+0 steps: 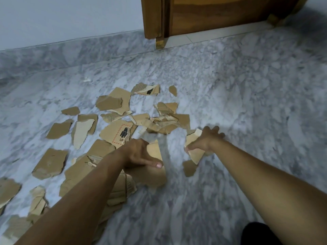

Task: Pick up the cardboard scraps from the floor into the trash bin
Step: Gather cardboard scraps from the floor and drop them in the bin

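1. Two bare forearms reach in from the bottom edge; a dark shape at the lower right is cropped too tightly to identify.
2. The left hand grips the top edge of a large cardboard piece, thumb stretched along its face and fingers curled over it.
3. The right hand pinches a pale scrap, thumb in front and fingers spread behind; whether the scrap is clear of the floor cannot be told.
4. Torn cardboard scraps litter the grey marble floor, mostly left of and beyond the hands, and several overlap in a heap just beyond them.
5. A printed scrap with a red dashed border lies just beyond the left hand, and a small brown scrap sits just below the right.
6. A wooden door and a white wall stand at the back, well apart from the litter.
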